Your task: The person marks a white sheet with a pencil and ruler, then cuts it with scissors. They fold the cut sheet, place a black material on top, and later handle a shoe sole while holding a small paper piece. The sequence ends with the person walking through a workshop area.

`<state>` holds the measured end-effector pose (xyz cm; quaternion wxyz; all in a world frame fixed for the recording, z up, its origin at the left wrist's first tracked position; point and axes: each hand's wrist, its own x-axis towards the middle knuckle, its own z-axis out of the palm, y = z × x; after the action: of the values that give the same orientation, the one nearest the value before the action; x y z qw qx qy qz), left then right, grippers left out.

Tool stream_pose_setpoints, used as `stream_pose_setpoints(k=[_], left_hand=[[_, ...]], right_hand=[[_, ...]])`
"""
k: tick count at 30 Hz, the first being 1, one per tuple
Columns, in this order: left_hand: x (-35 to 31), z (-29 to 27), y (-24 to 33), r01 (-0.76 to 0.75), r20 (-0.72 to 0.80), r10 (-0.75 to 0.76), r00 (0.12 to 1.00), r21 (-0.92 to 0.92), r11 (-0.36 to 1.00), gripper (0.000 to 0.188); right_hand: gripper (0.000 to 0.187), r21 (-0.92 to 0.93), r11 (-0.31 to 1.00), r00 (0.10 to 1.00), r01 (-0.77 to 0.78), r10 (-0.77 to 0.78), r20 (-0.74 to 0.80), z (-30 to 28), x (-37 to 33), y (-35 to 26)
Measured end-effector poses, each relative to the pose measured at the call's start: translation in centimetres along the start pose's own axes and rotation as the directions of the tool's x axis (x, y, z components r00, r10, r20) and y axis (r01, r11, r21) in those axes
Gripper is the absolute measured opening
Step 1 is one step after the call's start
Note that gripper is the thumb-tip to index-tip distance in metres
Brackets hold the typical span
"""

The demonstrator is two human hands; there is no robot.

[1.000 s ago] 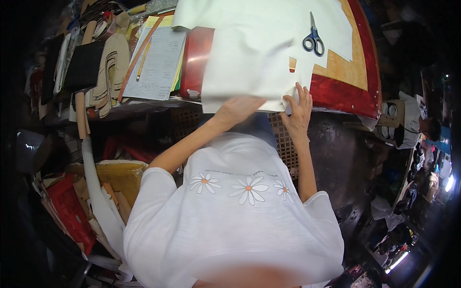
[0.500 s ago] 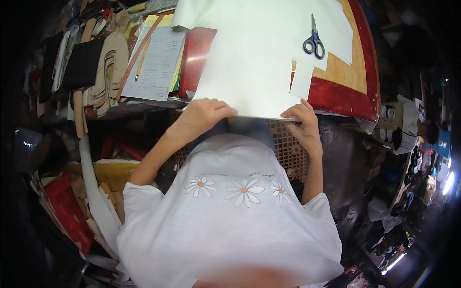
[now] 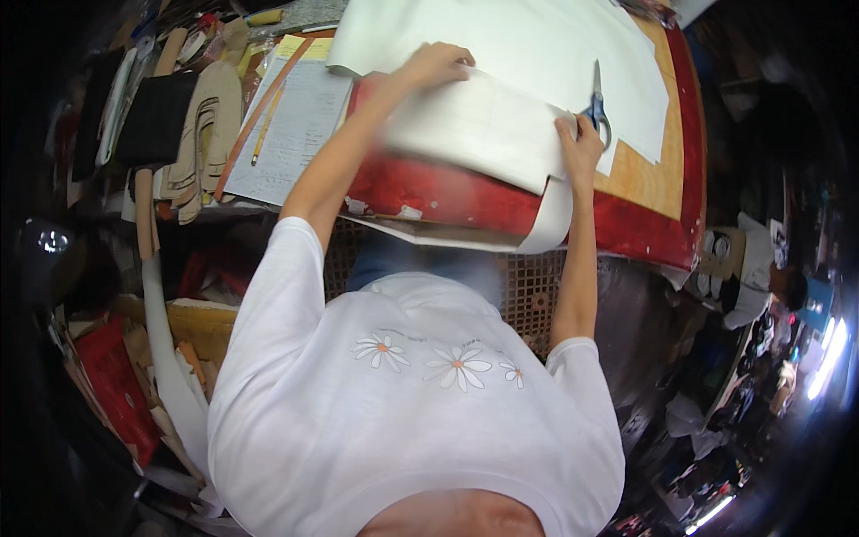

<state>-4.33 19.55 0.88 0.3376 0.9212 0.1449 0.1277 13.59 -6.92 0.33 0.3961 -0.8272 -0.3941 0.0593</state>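
A large white sheet (image 3: pixel 510 45) covers much of the table, its near part folded back on itself as a flap (image 3: pixel 474 125). My left hand (image 3: pixel 438 65) is closed on the flap's upper left edge. On the flap's right corner, my right hand (image 3: pixel 580 146) pinches the sheet between thumb and fingers. Just beyond my right hand lies a pair of scissors (image 3: pixel 597 100) with dark blue handles, blades pointing away, one handle partly hidden by the hand. A loose white strip (image 3: pixel 553 219) curls down over the table's front edge below the right hand.
The red table edge (image 3: pixel 429 192) shows beneath the fold, and a tan board (image 3: pixel 658 188) lies at the right. Papers (image 3: pixel 300 125) with a pencil (image 3: pixel 268 125) and a brown strip (image 3: pixel 242 157) lie at left, beside beige curved pieces (image 3: pixel 206 125) and a black-covered roll (image 3: pixel 159 116).
Both hands have moved away from me, lifting the sheet's near edge and folding it back over the table. The red tabletop underneath now shows.
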Motion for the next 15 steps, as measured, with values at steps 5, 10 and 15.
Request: stream_pose_setpoints(k=[5, 10, 15], left_hand=[[-0.1, 2.9, -3.5, -0.028, -0.093, 0.014, 0.996, -0.151, 0.988, 0.033], [-0.8, 1.2, 1.1, -0.018, -0.235, 0.109, 0.966, 0.356, 0.934, 0.044], [-5.9, -5.3, 19.0, -0.275, -0.286, 0.212, 0.935, -0.958, -0.079, 0.025]], right_hand=[[0.050, 0.030, 0.992, 0.990, -0.120, 0.122, -0.074, 0.9, -0.1, -0.2], [0.052, -0.350, 0.916, 0.962, 0.195, -0.249, -0.116, 0.5, -0.3, -4.1], [0.045, -0.307, 0.900, 0.948, 0.309, -0.319, 0.018, 3.7, 2.0, -6.1]])
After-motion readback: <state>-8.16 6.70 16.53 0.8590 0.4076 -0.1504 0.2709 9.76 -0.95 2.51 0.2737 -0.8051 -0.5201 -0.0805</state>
